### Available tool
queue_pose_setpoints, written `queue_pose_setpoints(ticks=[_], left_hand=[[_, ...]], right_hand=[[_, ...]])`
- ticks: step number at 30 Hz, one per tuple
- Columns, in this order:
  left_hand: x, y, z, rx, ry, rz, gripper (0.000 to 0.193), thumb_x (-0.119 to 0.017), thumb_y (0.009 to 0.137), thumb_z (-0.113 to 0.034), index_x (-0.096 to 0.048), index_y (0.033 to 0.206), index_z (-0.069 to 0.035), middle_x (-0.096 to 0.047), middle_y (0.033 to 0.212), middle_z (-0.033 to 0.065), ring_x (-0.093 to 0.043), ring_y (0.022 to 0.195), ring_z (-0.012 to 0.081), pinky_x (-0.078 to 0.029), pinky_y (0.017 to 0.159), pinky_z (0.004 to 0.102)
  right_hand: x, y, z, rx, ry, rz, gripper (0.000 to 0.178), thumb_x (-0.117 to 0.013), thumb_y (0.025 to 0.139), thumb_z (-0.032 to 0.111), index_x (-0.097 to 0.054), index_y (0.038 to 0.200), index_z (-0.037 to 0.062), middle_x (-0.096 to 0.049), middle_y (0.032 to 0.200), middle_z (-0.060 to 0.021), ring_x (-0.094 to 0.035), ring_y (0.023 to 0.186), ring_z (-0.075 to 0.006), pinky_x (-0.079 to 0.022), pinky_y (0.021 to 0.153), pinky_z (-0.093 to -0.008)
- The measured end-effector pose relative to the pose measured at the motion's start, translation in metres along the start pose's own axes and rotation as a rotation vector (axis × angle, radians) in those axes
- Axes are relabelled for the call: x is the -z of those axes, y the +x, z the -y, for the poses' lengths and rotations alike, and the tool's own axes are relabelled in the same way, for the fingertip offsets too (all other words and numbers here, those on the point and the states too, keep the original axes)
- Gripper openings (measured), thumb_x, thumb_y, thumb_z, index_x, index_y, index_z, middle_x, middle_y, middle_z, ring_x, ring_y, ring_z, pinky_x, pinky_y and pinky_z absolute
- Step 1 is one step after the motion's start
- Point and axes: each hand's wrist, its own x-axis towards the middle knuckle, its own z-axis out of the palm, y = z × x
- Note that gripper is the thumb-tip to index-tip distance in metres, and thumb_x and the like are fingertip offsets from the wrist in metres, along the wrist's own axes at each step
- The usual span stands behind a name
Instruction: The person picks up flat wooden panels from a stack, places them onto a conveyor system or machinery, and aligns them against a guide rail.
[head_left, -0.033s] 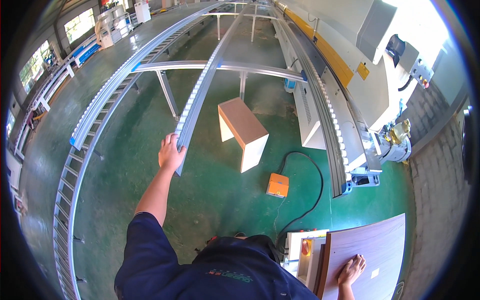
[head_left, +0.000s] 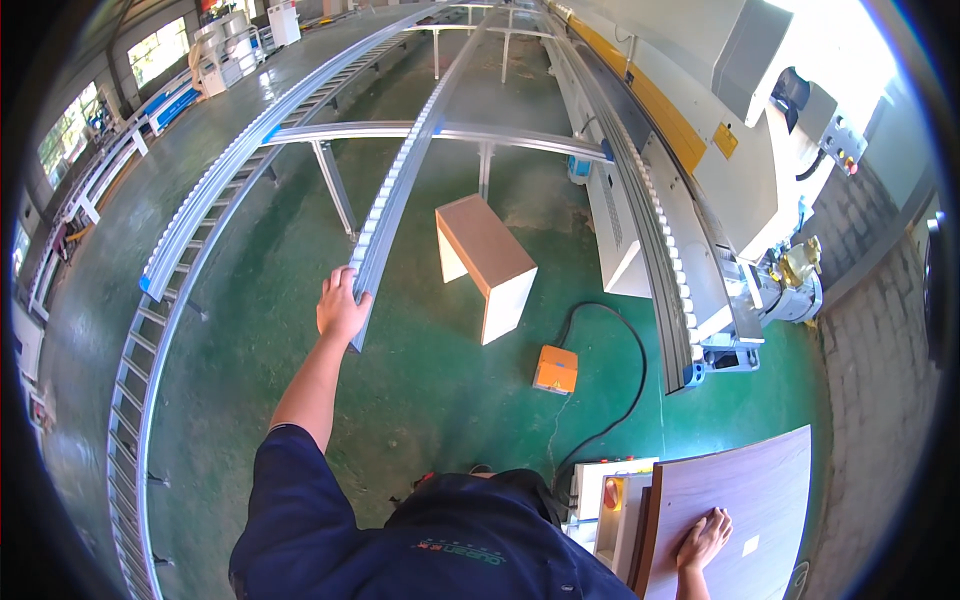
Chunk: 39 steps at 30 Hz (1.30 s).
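My left hand (head_left: 342, 303) is closed over the near end of the middle aluminium roller rail (head_left: 385, 228), its fingers wrapped across the rail's top. At the lower right, my right hand (head_left: 704, 541) rests on the face of a brown wood-grain panel (head_left: 765, 490). Its fingers are a little bent and slightly apart, and it holds nothing. A small pale square label (head_left: 750, 546) sits on the panel beside that hand.
A small wooden stool-like piece (head_left: 488, 242) stands on the green floor between the rails. Nearby lies an orange foot pedal (head_left: 555, 370) with a black cable (head_left: 643, 365). A long machine (head_left: 690, 100) runs along the right; a ladder-like roller track (head_left: 140, 370) curves down the left.
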Motion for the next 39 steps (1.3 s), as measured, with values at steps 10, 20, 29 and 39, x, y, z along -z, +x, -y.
queue_pose_setpoints(ticks=[10,20,29,39], left_hand=[[-0.004,0.004,0.001,-0.007,0.052,-0.01,0.042,-0.064,0.084,-0.026,-0.053,0.124,-0.015,-0.05,0.134,-0.0001,-0.05,0.12,0.0275,-0.051,0.092,0.0435],[-0.015,0.007,0.003,0.0,0.066,0.024,0.047,-0.063,0.087,-0.027,-0.05,0.131,-0.016,-0.047,0.139,0.0002,-0.046,0.127,0.0269,-0.047,0.097,0.0438],[-0.017,0.006,0.009,-0.082,0.067,0.011,0.049,-0.062,0.088,-0.026,-0.049,0.134,-0.015,-0.047,0.14,0.0012,-0.046,0.126,0.0286,-0.044,0.099,0.0437],[-0.011,0.008,0.002,-0.057,0.028,0.043,0.049,-0.06,0.088,-0.021,-0.05,0.135,-0.009,-0.048,0.141,0.0069,-0.049,0.123,0.0338,-0.042,0.101,0.0452]], right_hand=[[0.0,0.006,0.003,-0.011,0.034,-0.001,0.036,-0.049,0.092,0.019,-0.054,0.123,0.0007,-0.049,0.133,-0.0199,-0.042,0.125,-0.0391,-0.029,0.111,-0.0465],[0.005,0.007,0.004,-0.018,0.032,-0.016,0.037,-0.052,0.091,0.018,-0.054,0.124,0.0015,-0.049,0.132,-0.0193,-0.043,0.123,-0.0375,-0.032,0.108,-0.0468],[0.005,0.005,0.002,-0.002,0.047,-0.039,0.039,-0.051,0.09,0.017,-0.054,0.125,-0.0005,-0.049,0.133,-0.0194,-0.044,0.123,-0.0378,-0.033,0.106,-0.0458],[0.0,0.013,0.0,-0.049,0.069,-0.029,0.034,-0.055,0.089,0.02,-0.056,0.118,0.0023,-0.052,0.127,-0.0175,-0.045,0.122,-0.0359,-0.032,0.105,-0.0453]])
